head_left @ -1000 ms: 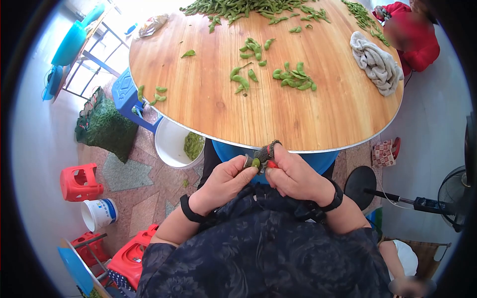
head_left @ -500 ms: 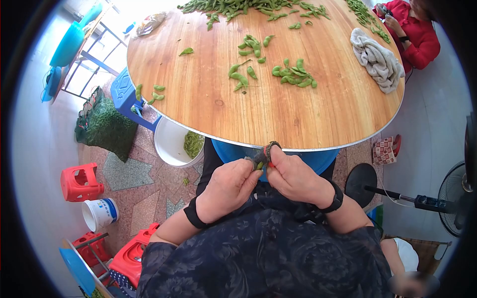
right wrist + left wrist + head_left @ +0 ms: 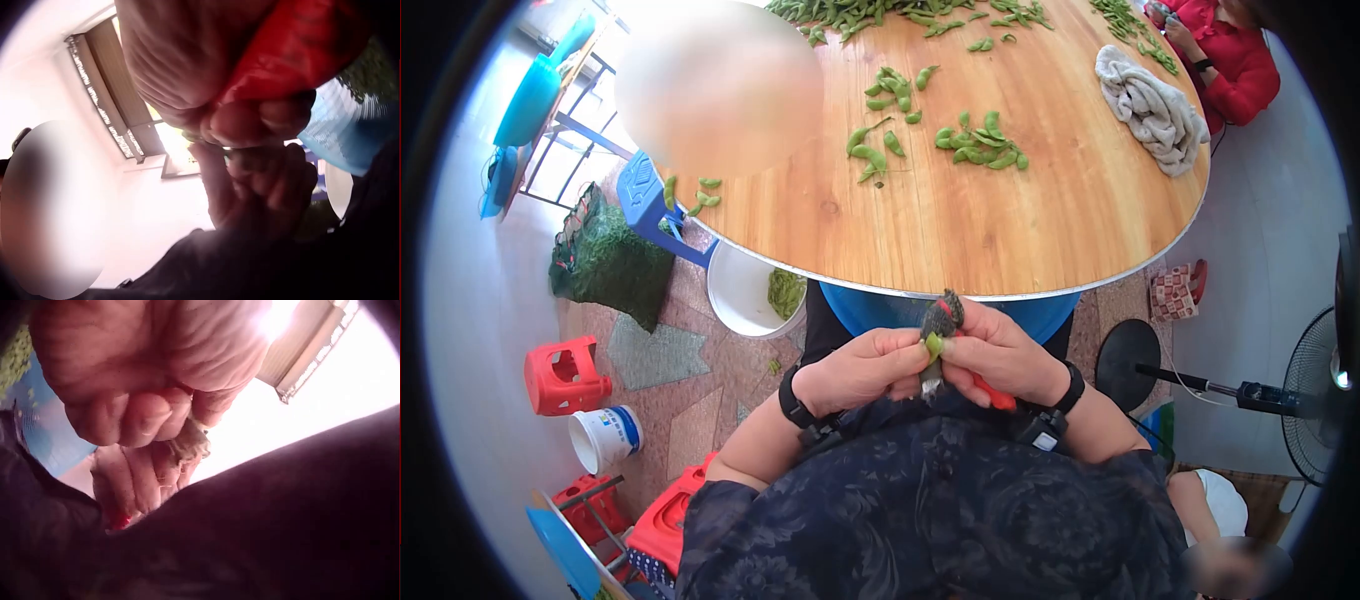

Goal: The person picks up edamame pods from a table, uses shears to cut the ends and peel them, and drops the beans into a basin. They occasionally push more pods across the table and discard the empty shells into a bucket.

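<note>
Below the table's near edge, my left hand (image 3: 855, 370) and right hand (image 3: 1005, 355) meet in the head view. Between both thumbs and fingertips they pinch a green soybean pod (image 3: 934, 346). A dark grey cloth finger cover (image 3: 941, 315) with a red band stands up beside the pod. More greyish cloth (image 3: 190, 442) shows at the fingertips in the left wrist view. Within my right hand's curled fingers lies a glossy red thing (image 3: 294, 53), its kind hidden by the hand. A blue basin (image 3: 1045, 318) sits under the table edge, with pale green beans (image 3: 15, 359) in it.
On the round wooden table (image 3: 800, 225) lie loose pods (image 3: 982, 143), a large pod heap (image 3: 870, 12) and a grey towel (image 3: 1150, 110). A white bucket (image 3: 725, 290) stands left of my legs, a fan (image 3: 1315, 395) at right. A person in red (image 3: 1240, 75) sits across.
Both hands have turned, so the cloth finger cover now points up and the green pod shows between the thumbs. The red thing now sticks out below my right hand.
</note>
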The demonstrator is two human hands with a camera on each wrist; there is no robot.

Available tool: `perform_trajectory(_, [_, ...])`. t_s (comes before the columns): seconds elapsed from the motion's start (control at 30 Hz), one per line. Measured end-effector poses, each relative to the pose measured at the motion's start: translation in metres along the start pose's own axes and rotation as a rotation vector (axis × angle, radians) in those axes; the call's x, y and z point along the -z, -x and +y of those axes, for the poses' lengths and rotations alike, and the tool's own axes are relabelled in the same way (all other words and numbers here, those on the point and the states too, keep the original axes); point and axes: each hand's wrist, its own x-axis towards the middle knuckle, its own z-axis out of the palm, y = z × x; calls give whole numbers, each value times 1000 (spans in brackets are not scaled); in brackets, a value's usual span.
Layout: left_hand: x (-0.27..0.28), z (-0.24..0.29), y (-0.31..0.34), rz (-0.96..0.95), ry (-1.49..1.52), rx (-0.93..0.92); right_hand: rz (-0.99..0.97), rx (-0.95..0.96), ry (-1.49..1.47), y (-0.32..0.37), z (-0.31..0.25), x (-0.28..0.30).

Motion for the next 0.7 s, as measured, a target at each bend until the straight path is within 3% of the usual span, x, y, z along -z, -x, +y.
perform_trajectory(0.07, [-4,-3,-9,357,-675,-193,74,50,81,3,1,7])
perform_trajectory(0.13, [-9,-7,-8,673,-1263,-539,144,95,164,10,-5,9])
perform_trajectory(0.2, [-16,-2,5,828,-1512,-580,331,139,461,17,-12,3])
perform_trajectory(0.23, [-20,2,6,829,-1511,-575,330,137,458,16,-8,2])
perform_trajectory(0.3, [-25,11,8,544,-1547,-442,425,519,895,9,3,-3])
perform_trajectory(0.33, [-26,8,3,546,-1427,-412,416,519,892,8,6,-7])
perform_trajectory(0.4, [-18,2,-14,447,-1500,-650,325,495,941,5,9,-11])
perform_trajectory(0.47, [-12,3,-14,389,-1388,-572,313,503,906,6,9,-7])
perform_trajectory(0.57, [-17,8,-14,306,-1179,-397,217,337,792,12,1,-2])
perform_trajectory(0.63, [-18,7,-14,283,-1082,-304,145,-80,109,13,-3,1])
perform_trajectory(0.7, [-14,2,-14,304,-715,-140,153,-49,56,13,0,4])
